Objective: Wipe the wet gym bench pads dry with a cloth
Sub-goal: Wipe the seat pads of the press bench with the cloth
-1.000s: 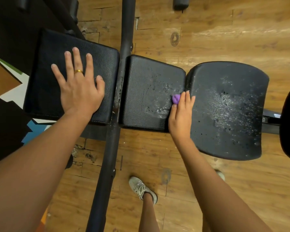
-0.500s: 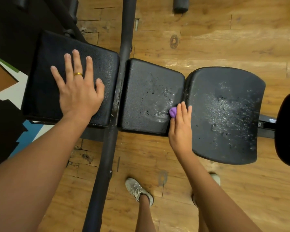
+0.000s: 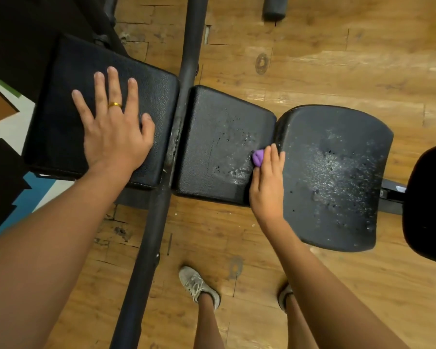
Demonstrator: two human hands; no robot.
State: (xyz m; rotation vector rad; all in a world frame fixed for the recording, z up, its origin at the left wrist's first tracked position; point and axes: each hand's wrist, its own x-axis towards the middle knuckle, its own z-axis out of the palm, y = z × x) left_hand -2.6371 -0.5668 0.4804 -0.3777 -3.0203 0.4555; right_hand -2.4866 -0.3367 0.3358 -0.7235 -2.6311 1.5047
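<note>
Black, pebbled vinyl covers three bench pads that are seen from above over a worn wooden plank floor [image 3: 337,59]. On the left rectangular black pad [image 3: 61,109] the left hand [image 3: 113,129] is laid flat with its fingers spread and nothing held; a gold ring [image 3: 114,105] is worn on one finger. The middle black pad [image 3: 212,127] is beaded with water droplets across its right half, while its left half looks dry. At the seam between that pad and the larger rounded black pad [image 3: 337,172] the right hand [image 3: 268,182] is pressed palm down, with a small bunched purple cloth [image 3: 258,157] pinned under its fingertips, so that only a fold of the cloth can be seen at the hand's left edge. The rounded pad is heavily speckled with droplets (densest around its centre). A black steel frame tube [image 3: 161,210] is run between the left and middle pads, from the top of the view to the bottom. Two grey lace-up sneakers [image 3: 199,285] are seen on the planks beneath the arms. No brand, label or writing can be read on the pads, the frame or the shoes
</note>
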